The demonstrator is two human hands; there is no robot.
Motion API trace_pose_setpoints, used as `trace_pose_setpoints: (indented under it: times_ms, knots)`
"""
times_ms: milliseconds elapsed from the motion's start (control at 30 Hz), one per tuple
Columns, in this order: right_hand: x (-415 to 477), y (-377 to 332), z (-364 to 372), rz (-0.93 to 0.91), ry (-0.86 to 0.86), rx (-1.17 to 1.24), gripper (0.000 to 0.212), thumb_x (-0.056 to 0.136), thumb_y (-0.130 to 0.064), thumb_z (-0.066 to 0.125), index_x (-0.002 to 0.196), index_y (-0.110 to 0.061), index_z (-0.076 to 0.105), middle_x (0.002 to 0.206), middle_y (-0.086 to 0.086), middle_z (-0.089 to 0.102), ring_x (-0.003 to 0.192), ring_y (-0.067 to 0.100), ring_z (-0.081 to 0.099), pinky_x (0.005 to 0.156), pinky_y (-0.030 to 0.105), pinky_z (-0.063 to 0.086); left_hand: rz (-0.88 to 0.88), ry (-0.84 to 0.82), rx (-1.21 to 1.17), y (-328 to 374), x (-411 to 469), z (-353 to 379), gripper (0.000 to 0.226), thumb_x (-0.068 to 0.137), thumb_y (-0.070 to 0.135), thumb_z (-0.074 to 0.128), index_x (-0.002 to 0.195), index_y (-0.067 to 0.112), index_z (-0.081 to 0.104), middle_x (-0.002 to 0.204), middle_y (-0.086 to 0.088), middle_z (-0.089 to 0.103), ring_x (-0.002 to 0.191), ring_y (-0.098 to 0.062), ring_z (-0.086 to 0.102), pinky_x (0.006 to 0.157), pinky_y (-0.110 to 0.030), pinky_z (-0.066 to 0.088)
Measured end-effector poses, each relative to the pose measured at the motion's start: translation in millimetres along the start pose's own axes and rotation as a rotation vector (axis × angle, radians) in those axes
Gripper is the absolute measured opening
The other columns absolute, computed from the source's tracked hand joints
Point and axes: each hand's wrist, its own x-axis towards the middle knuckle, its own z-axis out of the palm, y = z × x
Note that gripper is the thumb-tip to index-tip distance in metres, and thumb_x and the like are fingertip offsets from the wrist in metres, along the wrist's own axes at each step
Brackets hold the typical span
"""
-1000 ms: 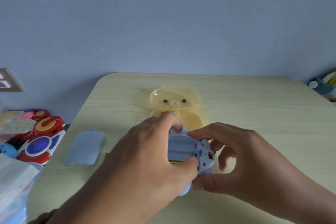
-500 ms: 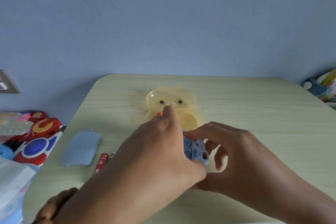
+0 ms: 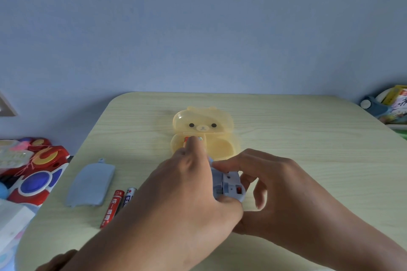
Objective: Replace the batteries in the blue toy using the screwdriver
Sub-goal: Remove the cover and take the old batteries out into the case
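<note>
The blue toy (image 3: 229, 185) lies on the pale wooden table (image 3: 308, 138) with its open battery bay facing up. My left hand (image 3: 180, 193) covers most of it, thumb pressed on its near corner. The index fingertip reaches to a red battery (image 3: 186, 139) in the yellow bear case (image 3: 220, 147). My right hand (image 3: 275, 187) grips the toy's right side between thumb and fingers. The loose blue battery cover (image 3: 90, 185) lies to the left. Beside it lie a red battery (image 3: 112, 209) and a white-and-blue battery (image 3: 128, 197). I see no screwdriver.
Red, blue and white plastic toys (image 3: 37, 174) are piled off the table's left edge, with a white box (image 3: 11, 222) below them. More toys and a package (image 3: 392, 105) sit past the far right corner. A blue wall stands behind the table.
My left hand slid forward over the toy and its index finger stretched to the bear case. The two loose batteries on the left came into sight. My right hand kept its grip.
</note>
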Motion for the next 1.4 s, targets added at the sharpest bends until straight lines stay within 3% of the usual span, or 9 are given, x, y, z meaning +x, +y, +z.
trace_pose_setpoints:
  times_ms: [300,433,533,733,900,967,1100,1267,1400]
  knots:
    - [-1,6,2,-0.001,-0.002,-0.029,0.063,0.061,-0.056,0.080,0.121,-0.049,0.062,0.106,-0.023,0.063,0.091,-0.002,0.061,0.067,0.008,0.042,0.027,-0.035,0.017,-4,-5,-2,0.027,0.073,0.054,0.050,0.085,0.038,0.031,0.093,0.020,0.049,0.078,0.001,0.046,0.056,-0.017,0.033]
    - [-2,7,1,0.017,0.003,-0.007,0.065,0.059,-0.048,0.087,0.119,-0.050,0.063,0.106,-0.026,0.061,0.088,-0.007,0.059,0.070,0.006,0.043,0.095,-0.046,0.008,-15,-7,0,0.033,0.072,0.064,0.058,0.090,0.041,0.042,0.111,0.028,0.046,0.098,0.008,0.046,0.072,-0.011,0.039]
    - [-3,7,1,0.028,-0.008,0.001,0.070,0.056,-0.054,0.088,0.120,-0.052,0.062,0.109,-0.027,0.061,0.092,-0.005,0.059,0.070,0.008,0.044,0.116,-0.039,-0.029,-21,-7,-1,0.032,0.069,0.064,0.062,0.091,0.044,0.050,0.109,0.031,0.048,0.098,0.009,0.049,0.079,-0.014,0.042]
    - [-3,8,3,0.017,-0.003,-0.012,0.069,0.056,-0.058,0.087,0.120,-0.053,0.061,0.109,-0.028,0.061,0.093,-0.004,0.059,0.070,0.008,0.043,0.093,-0.029,-0.066,-24,-8,-1,0.035,0.066,0.066,0.069,0.092,0.052,0.049,0.098,0.039,0.049,0.075,0.014,0.046,0.060,-0.014,0.030]
    - [-4,8,3,0.020,0.002,0.005,0.070,0.054,-0.058,0.088,0.120,-0.054,0.061,0.110,-0.027,0.061,0.094,-0.002,0.060,0.064,0.014,0.048,0.081,0.068,-0.176,-30,-6,2,0.032,0.067,0.068,0.059,0.094,0.051,0.055,0.114,0.049,0.043,0.103,0.026,0.043,0.071,-0.005,0.036]
    - [-4,8,3,0.023,0.002,0.017,0.071,0.054,-0.056,0.088,0.120,-0.053,0.062,0.111,-0.028,0.060,0.094,-0.002,0.060,0.062,0.014,0.050,0.070,0.142,-0.235,-33,-4,0,0.030,0.072,0.070,0.057,0.093,0.050,0.059,0.114,0.045,0.050,0.103,0.023,0.050,0.077,-0.008,0.041]
    - [-4,7,3,0.027,0.002,0.040,0.070,0.054,-0.053,0.090,0.119,-0.052,0.063,0.111,-0.030,0.058,0.089,-0.005,0.059,0.062,0.011,0.048,0.014,0.316,-0.319,-41,17,-11,0.019,0.076,0.053,0.068,0.080,0.034,0.069,0.084,0.028,0.071,0.073,0.008,0.066,0.060,-0.010,0.048]
    - [-3,5,1,0.029,-0.011,0.041,0.068,0.055,-0.053,0.089,0.118,-0.053,0.063,0.111,-0.031,0.058,0.087,-0.006,0.059,0.062,0.008,0.047,-0.012,0.323,-0.317,-68,64,-20,0.019,0.082,0.034,0.077,0.098,0.037,0.067,0.080,0.014,0.077,0.072,-0.004,0.073,0.078,-0.031,0.057]
    - [-1,4,1,0.031,-0.011,0.057,0.066,0.054,-0.051,0.090,0.115,-0.054,0.064,0.110,-0.032,0.058,0.085,-0.006,0.060,0.061,0.008,0.047,-0.009,0.316,-0.205,-77,87,-14,0.007,0.080,0.034,0.081,0.085,0.035,0.076,0.071,0.014,0.074,0.065,0.004,0.068,0.070,-0.021,0.055]
